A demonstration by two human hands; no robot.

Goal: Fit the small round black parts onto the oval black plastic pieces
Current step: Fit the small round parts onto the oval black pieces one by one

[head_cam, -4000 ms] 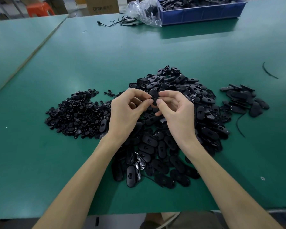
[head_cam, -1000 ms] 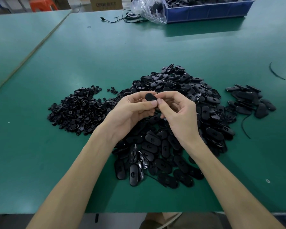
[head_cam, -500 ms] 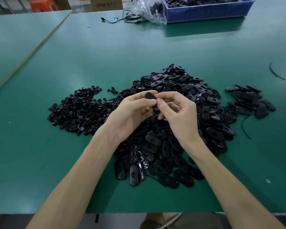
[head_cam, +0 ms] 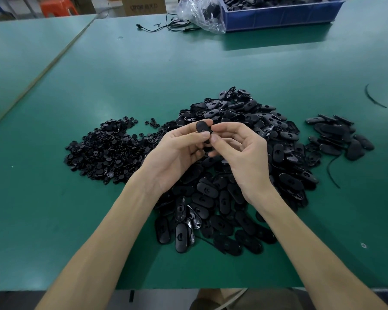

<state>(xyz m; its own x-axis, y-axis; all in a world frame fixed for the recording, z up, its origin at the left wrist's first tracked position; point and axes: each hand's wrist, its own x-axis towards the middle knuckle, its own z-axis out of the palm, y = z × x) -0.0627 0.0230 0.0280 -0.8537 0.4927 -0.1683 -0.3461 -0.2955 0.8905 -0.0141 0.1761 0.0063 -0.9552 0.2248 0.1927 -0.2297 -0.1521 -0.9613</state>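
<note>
Both hands meet above the middle of a big heap of oval black plastic pieces (head_cam: 244, 175). My left hand (head_cam: 177, 153) pinches one oval black piece (head_cam: 202, 128) between thumb and fingers, holding it up. My right hand (head_cam: 242, 153) pinches the same piece from the right with thumb and forefinger; whether a round part sits under its fingertips is hidden. A pile of small round black parts (head_cam: 108, 151) lies on the green table to the left of my left hand.
A smaller group of oval pieces (head_cam: 338, 136) lies at the right. At the far edge stand a blue bin (head_cam: 282, 15) of black parts, a clear plastic bag (head_cam: 199, 12) and a black cable (head_cam: 166, 26). A table seam (head_cam: 54, 59) runs along the left.
Since four seconds ago the hands have lifted the oval piece slightly and turned it so its smooth face shows. Over the last second they have hardly moved.
</note>
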